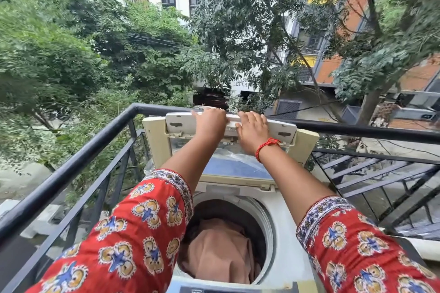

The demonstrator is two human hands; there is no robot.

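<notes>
A white top-loading washing machine (285,233) stands in front of me on a balcony. Its folding lid (181,126) is raised upright at the back. My left hand (210,123) and my right hand (253,131) both hold the lid's top edge, fingers curled over it. A red thread bracelet circles my right wrist. The open drum (266,219) holds a beige-pink cloth (221,252) with some darker cloth beside it. Both my sleeves are red with a blue and yellow print.
A black metal railing (71,166) runs along the left and behind the machine. Black metal stairs (381,173) descend on the right. Beyond are trees, buildings and a street far below.
</notes>
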